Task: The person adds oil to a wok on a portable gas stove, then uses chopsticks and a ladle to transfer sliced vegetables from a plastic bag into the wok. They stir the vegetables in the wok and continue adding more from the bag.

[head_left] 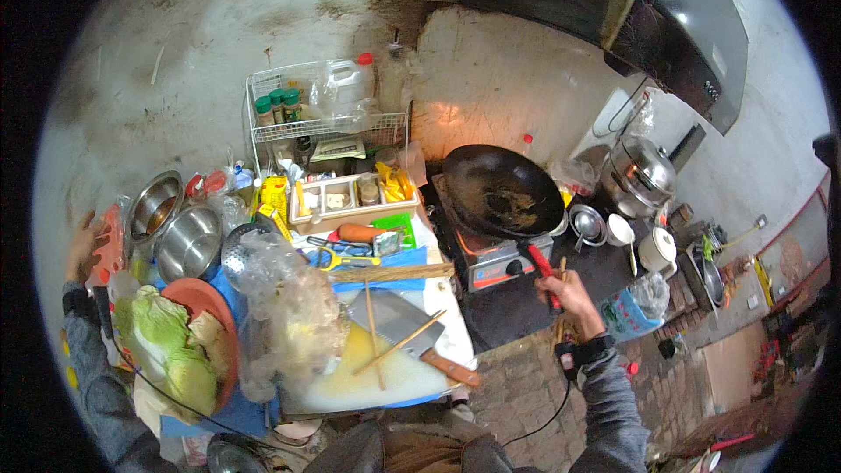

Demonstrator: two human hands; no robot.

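My right hand is closed around the red handle of a dark wok. The wok rests over a gas stove, and some brown residue marks its inside. At the far left edge, my left hand is raised beside a reddish-pink plastic item; its fingers are too blurred to read. Close to that hand stand two steel bowls, one shiny and tilted, the other wider. Cabbage leaves spill over a terracotta-coloured basin near my left forearm.
A cleaver and crossed chopsticks lie on a white cutting board. Crumpled clear bags cover its left side. Behind are a condiment box and wire rack. A steel pot stands right of the stove.
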